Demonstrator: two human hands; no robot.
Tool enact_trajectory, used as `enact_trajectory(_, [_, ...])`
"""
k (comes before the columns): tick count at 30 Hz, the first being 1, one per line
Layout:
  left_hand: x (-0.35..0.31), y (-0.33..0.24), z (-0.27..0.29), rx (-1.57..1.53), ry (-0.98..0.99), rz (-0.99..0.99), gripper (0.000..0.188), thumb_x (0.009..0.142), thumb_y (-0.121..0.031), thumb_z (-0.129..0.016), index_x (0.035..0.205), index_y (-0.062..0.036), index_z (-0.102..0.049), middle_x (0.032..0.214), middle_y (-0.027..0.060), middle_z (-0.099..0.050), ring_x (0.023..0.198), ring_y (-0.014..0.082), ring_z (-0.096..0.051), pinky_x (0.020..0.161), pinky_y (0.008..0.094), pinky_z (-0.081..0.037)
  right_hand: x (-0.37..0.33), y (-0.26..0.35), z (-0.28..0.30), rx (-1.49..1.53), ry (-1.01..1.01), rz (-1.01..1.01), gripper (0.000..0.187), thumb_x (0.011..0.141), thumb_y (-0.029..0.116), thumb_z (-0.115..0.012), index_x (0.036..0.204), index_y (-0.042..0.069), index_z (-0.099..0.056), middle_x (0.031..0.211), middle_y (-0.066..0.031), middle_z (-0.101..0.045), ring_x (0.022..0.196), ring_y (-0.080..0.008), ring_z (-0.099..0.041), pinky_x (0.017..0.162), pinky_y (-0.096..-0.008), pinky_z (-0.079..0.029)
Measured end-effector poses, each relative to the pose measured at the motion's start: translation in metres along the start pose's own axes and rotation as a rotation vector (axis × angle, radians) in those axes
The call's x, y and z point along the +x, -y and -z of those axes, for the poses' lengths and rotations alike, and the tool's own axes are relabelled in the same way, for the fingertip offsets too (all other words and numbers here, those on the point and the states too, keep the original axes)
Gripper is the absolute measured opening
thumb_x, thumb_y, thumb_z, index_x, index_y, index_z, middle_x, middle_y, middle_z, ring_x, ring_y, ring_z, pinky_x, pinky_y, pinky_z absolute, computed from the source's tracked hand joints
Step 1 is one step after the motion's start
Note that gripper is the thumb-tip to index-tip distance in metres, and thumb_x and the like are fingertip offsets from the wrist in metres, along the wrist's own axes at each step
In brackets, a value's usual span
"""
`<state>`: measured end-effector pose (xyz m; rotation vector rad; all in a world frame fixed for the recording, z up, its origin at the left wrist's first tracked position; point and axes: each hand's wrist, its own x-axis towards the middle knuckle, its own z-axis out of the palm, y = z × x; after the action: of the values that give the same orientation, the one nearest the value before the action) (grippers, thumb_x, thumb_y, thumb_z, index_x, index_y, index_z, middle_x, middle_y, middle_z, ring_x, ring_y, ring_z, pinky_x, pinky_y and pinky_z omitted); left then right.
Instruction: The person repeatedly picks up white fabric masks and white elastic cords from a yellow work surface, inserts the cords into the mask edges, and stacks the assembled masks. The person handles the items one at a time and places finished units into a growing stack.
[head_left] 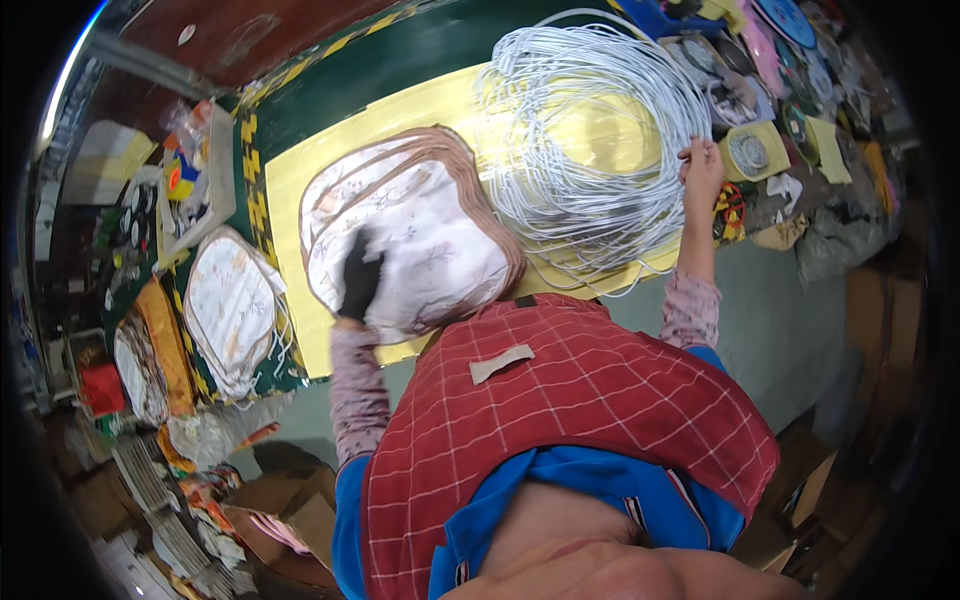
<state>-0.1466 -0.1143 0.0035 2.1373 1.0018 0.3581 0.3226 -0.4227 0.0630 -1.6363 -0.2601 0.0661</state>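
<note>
My left hand (pixel 360 283), in a black glove, is over the left part of a stack of white floral fabric pieces (pixel 440 250) edged in brown. Motion smears its fingers, so their grip is unclear. At the right rim of a large loose coil of white cord (pixel 530 165), the bare fingers of my right hand (pixel 702 165) are pinched together on the cord. Stack and coil lie side by side on a yellow sheet (pixel 285 200).
Beyond the sheet's left edge lie finished-looking floral pieces with white strings (pixel 232 310). A clear plastic bin (pixel 205 185) stands behind them. To the right are a small yellow container of wire-like material (pixel 750 152), a grey plastic bag (pixel 840 240) and clutter. Cardboard boxes (pixel 880 330) stand lower right.
</note>
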Motion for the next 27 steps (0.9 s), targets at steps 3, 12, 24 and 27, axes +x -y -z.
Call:
enact_trajectory(3, [0.001,-0.126,-0.071,-0.218,0.406,-0.33,0.053,0.077,-0.009,-0.064,0.126,-0.0044,-0.045,0.122,0.015,-0.053,0.115,0.0257,-0.051,0.092,0.0331,-0.041,-0.06,0.118,-0.064,-0.012,0.52,0.065,0.03,0.096,0.022,-0.042,0.115,0.003,-0.057,0.055,0.0016,-0.054,0.038,0.0002,-0.033,0.035,-0.0167,-0.023])
enact_trajectory(12, [-0.014,-0.189,-0.124,-0.523,0.708,-0.845,0.038,0.084,-0.02,-0.058,0.12,-0.014,-0.049,0.09,0.0151,-0.061,0.08,0.0303,-0.061,0.07,0.0377,-0.048,-0.152,0.231,-0.15,0.334,0.837,0.083,0.032,0.096,0.022,-0.043,0.111,-0.003,-0.056,0.05,0.0002,-0.048,0.036,-0.0015,-0.035,0.035,-0.0162,-0.023])
enact_trajectory(24, [0.068,-0.036,-0.075,0.15,0.528,-0.475,0.039,0.078,-0.025,-0.061,0.113,-0.0096,-0.054,0.102,0.0128,-0.062,0.088,0.0324,-0.06,0.077,0.0411,-0.049,-0.135,0.204,-0.105,0.105,0.589,0.061,0.044,0.094,0.012,-0.04,0.132,-0.009,-0.034,0.051,0.0057,-0.036,0.033,-0.0001,-0.028,0.03,-0.0162,-0.021])
enact_trajectory(27, [0.136,0.005,-0.102,0.599,-0.209,-0.516,0.027,0.073,-0.014,-0.057,0.098,-0.0065,-0.054,0.099,0.0131,-0.055,0.092,0.0291,-0.055,0.068,0.0406,-0.047,-0.159,0.202,-0.105,0.087,0.489,0.066,0.042,0.092,0.011,-0.041,0.13,-0.008,-0.039,0.049,0.0056,-0.035,0.034,-0.0005,-0.028,0.031,-0.0169,-0.021])
